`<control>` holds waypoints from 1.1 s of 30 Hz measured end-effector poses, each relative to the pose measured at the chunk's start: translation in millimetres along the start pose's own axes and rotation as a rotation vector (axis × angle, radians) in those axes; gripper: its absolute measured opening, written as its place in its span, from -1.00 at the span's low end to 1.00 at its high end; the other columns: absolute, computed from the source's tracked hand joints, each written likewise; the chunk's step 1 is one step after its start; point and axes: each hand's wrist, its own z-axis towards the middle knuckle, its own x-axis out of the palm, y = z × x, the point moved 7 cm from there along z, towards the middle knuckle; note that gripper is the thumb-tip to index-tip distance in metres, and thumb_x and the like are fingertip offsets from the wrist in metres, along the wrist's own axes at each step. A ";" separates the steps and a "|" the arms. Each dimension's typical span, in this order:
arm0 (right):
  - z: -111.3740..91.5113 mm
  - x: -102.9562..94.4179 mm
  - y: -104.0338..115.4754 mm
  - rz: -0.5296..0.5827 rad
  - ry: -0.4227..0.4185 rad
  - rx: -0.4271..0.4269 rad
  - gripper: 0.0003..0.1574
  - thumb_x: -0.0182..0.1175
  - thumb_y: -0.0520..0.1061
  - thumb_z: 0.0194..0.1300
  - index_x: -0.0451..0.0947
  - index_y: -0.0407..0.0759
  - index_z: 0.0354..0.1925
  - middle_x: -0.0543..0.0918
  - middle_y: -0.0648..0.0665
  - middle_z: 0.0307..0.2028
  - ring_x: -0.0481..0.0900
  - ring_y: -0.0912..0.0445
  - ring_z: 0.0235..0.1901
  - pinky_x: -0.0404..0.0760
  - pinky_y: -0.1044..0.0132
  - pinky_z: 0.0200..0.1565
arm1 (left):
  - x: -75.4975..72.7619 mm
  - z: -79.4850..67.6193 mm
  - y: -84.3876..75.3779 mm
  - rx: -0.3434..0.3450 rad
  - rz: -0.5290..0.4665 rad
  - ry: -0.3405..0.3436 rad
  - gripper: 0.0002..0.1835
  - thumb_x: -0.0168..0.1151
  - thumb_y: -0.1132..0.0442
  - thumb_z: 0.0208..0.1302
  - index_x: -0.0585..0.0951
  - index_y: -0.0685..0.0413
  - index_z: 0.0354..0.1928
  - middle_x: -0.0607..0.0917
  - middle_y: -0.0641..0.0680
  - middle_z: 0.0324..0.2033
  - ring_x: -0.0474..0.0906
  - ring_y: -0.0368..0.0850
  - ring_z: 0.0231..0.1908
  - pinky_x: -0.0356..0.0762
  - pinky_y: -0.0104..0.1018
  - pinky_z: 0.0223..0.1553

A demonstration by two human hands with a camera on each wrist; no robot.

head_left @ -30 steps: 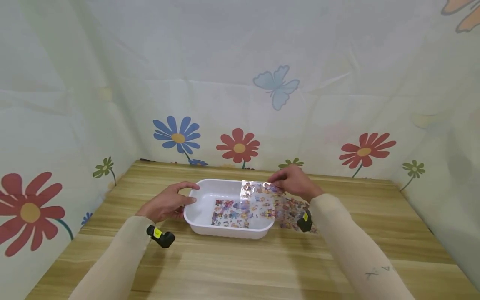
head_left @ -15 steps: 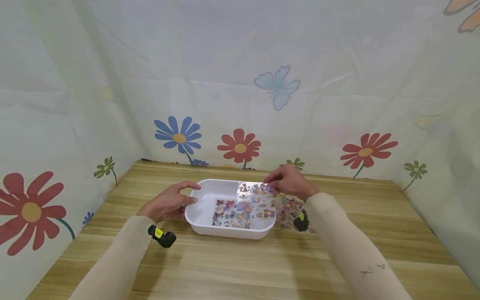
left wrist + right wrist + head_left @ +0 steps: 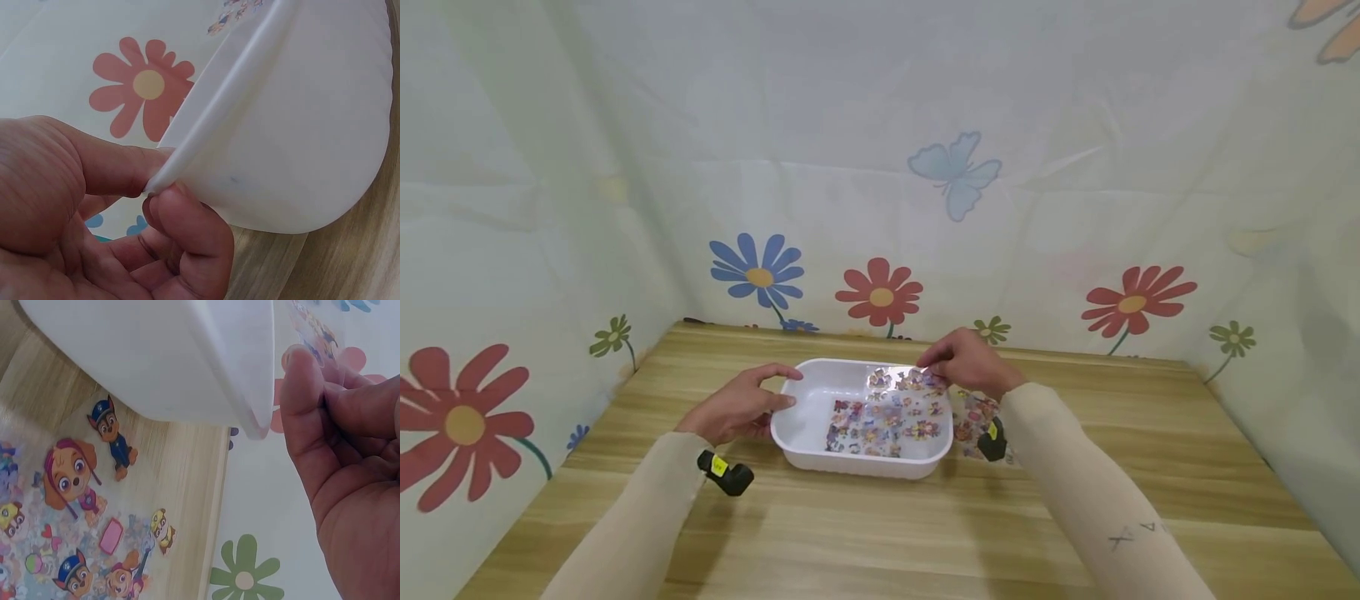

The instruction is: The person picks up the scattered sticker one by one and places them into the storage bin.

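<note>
A white plastic basin (image 3: 857, 465) stands on the table. My left hand (image 3: 736, 407) pinches its left rim between thumb and curled fingers, as the left wrist view shows up close. Over the basin's right half, my right hand (image 3: 966, 362) pinches a clear sticker sheet (image 3: 917, 408) by its far right corner. Another sticker sheet (image 3: 844, 423) lies on the basin floor, partly covered by the held one. Beside the basin on the right, further clear sheets with cartoon puppy stickers (image 3: 75, 478) lie on the table, partly under my right wrist in the head view.
The wood-grain table (image 3: 850, 542) reaches back to a pale curtain (image 3: 820, 183) printed with flowers and a butterfly. Similar cloth hangs on both sides. A small black camera (image 3: 726, 473) is strapped on my left wrist, another camera (image 3: 992, 439) on my right.
My right hand has moved a little left, carrying the sticker sheet farther over the basin and the sheet inside it. The left hand keeps its grip on the rim.
</note>
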 end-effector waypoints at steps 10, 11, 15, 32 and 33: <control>4.4 7.3 8.3 -0.001 0.047 -0.033 -0.72 0.21 -0.42 0.37 0.75 -0.35 -0.02 0.80 -0.27 -0.12 0.67 0.14 -0.37 0.71 0.32 -0.23 | -0.6 0.5 -0.3 -0.006 0.001 -0.003 -0.44 0.29 0.24 0.46 0.43 -0.19 0.44 0.45 0.28 0.25 0.56 0.05 -0.28 0.62 -0.27 -0.36; 5.4 8.3 8.3 0.002 0.052 -0.033 -0.72 0.21 -0.42 0.37 0.75 -0.35 -0.02 0.80 -0.28 -0.12 0.67 0.14 -0.38 0.71 0.32 -0.23 | -0.8 0.6 -0.1 -0.009 -0.003 -0.004 -0.44 0.29 0.24 0.46 0.44 -0.20 0.43 0.45 0.27 0.25 0.56 0.05 -0.28 0.62 -0.27 -0.36; 9.2 10.9 7.7 -0.005 0.053 -0.016 -0.73 0.22 -0.41 0.37 0.76 -0.31 -0.03 0.80 -0.26 -0.10 0.67 0.14 -0.38 0.71 0.33 -0.23 | -0.8 0.3 0.0 -0.007 -0.009 -0.002 -0.44 0.29 0.24 0.46 0.44 -0.21 0.44 0.46 0.27 0.25 0.56 0.04 -0.29 0.62 -0.27 -0.36; 13.9 26.0 14.7 -0.029 0.093 0.031 -0.73 0.21 -0.40 0.41 0.76 -0.30 -0.01 0.79 -0.24 -0.10 0.69 0.13 -0.34 0.75 0.30 -0.19 | 0.5 -0.7 1.5 -0.002 -0.017 -0.008 -0.46 0.28 0.25 0.47 0.45 -0.19 0.43 0.46 0.27 0.26 0.57 0.07 -0.25 0.61 -0.27 -0.36; 14.4 27.1 14.9 -0.029 0.098 0.029 -0.73 0.20 -0.40 0.41 0.75 -0.32 -0.01 0.79 -0.25 -0.10 0.69 0.14 -0.34 0.76 0.30 -0.19 | 0.5 -0.6 1.5 -0.003 -0.020 -0.007 -0.46 0.27 0.26 0.47 0.45 -0.19 0.43 0.46 0.27 0.26 0.57 0.07 -0.25 0.61 -0.27 -0.36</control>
